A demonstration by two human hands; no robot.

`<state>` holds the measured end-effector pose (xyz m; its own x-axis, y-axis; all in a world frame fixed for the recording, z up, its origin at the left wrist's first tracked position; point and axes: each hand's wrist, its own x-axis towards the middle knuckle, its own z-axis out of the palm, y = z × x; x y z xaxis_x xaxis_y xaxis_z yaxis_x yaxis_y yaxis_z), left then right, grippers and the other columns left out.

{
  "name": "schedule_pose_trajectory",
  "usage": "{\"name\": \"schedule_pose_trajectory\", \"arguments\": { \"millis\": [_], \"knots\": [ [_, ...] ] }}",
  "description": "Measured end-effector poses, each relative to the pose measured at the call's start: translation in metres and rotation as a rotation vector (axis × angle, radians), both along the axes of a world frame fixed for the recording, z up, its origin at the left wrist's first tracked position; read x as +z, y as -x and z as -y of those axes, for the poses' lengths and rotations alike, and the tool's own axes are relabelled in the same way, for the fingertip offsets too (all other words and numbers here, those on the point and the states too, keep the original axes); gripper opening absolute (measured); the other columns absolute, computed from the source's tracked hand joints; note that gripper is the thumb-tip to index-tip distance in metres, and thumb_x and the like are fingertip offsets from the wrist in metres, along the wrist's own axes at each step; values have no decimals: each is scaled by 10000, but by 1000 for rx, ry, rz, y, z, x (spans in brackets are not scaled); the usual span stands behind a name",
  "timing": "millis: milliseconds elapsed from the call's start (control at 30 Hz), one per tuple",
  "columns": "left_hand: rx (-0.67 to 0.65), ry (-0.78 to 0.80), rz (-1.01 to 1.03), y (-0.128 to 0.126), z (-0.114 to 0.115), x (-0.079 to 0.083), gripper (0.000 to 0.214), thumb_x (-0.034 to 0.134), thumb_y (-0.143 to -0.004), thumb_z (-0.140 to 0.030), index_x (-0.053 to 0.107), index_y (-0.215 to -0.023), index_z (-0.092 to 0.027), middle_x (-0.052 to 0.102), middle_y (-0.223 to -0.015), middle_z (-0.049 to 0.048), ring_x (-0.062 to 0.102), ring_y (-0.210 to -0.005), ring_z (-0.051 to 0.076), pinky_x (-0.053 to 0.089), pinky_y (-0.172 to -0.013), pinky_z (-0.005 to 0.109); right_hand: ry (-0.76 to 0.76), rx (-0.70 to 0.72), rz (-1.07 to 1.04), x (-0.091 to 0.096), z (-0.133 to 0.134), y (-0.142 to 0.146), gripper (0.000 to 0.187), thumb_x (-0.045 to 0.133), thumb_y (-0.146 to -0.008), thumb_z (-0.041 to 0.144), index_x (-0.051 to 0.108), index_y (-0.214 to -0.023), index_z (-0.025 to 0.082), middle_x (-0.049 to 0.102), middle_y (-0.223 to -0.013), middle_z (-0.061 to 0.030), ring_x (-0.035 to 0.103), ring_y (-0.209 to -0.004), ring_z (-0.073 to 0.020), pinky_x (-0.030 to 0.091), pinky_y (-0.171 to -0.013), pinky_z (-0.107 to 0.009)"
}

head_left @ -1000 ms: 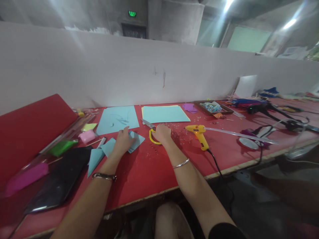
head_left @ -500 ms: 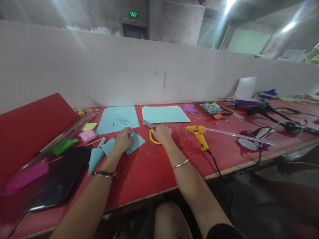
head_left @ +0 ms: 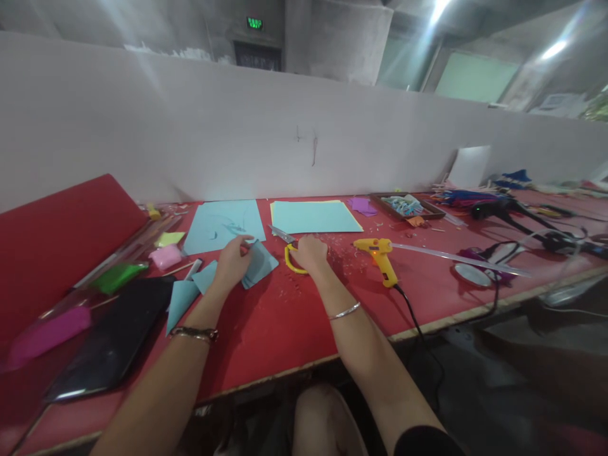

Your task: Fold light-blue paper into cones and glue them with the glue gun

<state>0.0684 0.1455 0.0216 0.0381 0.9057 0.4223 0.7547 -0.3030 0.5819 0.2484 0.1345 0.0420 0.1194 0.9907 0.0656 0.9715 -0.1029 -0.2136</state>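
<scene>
In the head view, the person's two hands are apart over a smooth red tabletop strewn with fine scraps. The right hand is clamped on the scissors, its fist covering part of a rounded yellow handle loop; the slim metal blades point away and leftward. The left hand, fingers curled, is at the edge of some matte blue paper pieces, thin and sharp-cornered; whether it pinches them cannot be told. A pointed blue paper triangle lies by the left wrist, near a glossy black flat object. Beyond lie a marked blue sheet and a stack of flat sheets, blue over yellow. A yellow plastic glue gun with a long translucent stick rests right of the scissors.
</scene>
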Motion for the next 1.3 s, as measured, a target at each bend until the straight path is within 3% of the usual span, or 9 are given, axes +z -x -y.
{"name": "schedule_pose_trajectory", "arguments": {
  "millis": [133,300,467,633,733,867,1067,1200,1300],
  "knots": [
    [42,-148,105,-1,4,11,356,438,-722,-205,513,-1066,-150,563,-854,30,522,-665,126,453,-623,245,-1,3,0,0,0,0,353,500,-800,421,644,-983,156,652,-1002,-139,617,-925,-219,466,-730,-282],
    [82,-291,170,-1,9,15,243,447,-757,-207,526,-985,-177,556,-907,41,539,-808,139,462,-684,253,1,-2,4,-1,1,0,352,520,-786,429,642,-981,162,648,-1014,-139,616,-934,-221,466,-731,-288],
    [149,-429,193,-1,13,19,126,463,-772,-194,539,-871,-174,551,-855,36,532,-772,137,464,-647,253,6,-9,4,-1,0,0,367,532,-777,439,641,-986,158,650,-1008,-141,616,-935,-223,468,-727,-284],
    [87,-489,127,-4,19,24,114,464,-763,-161,556,-830,-176,532,-806,24,526,-766,134,460,-656,251,16,-8,7,-2,-1,-1,369,524,-785,443,645,-985,157,647,-1017,-151,613,-943,-211,459,-740,-265],
    [32,-513,93,-7,24,26,117,472,-747,-140,567,-808,-175,533,-779,18,524,-756,133,456,-668,255,15,-7,12,-2,-1,-1,370,525,-783,443,645,-987,160,646,-1018,-151,613,-941,-215,461,-734,-265],
    [55,-543,128,-10,34,32,118,480,-727,-127,572,-779,-180,538,-757,8,525,-733,133,452,-647,255,9,-11,15,-2,-1,0,381,503,-790,449,647,-984,155,639,-1031,-156,617,-929,-229,472,-715,-282],
    [-49,-575,36,-13,69,41,87,505,-729,-128,564,-751,-188,537,-735,-1,522,-715,139,447,-681,268,-2,0,3,-2,-1,1,382,488,-804,424,637,-1000,131,640,-1019,-164,617,-929,-233,475,-715,-287],
    [-147,-495,-100,-12,98,32,101,508,-723,-117,556,-776,-188,536,-790,9,529,-778,148,435,-719,262,-15,16,-4,-1,2,0,371,506,-797,412,637,-992,125,640,-1017,-164,612,-937,-236,471,-730,-290],
    [-252,-323,-166,-11,111,18,141,457,-745,-113,551,-802,-201,555,-855,13,541,-830,149,429,-744,254,-17,22,-5,0,3,0,374,501,-801,404,633,-999,116,643,-1009,-165,610,-940,-243,472,-731,-301]
  ]
}}
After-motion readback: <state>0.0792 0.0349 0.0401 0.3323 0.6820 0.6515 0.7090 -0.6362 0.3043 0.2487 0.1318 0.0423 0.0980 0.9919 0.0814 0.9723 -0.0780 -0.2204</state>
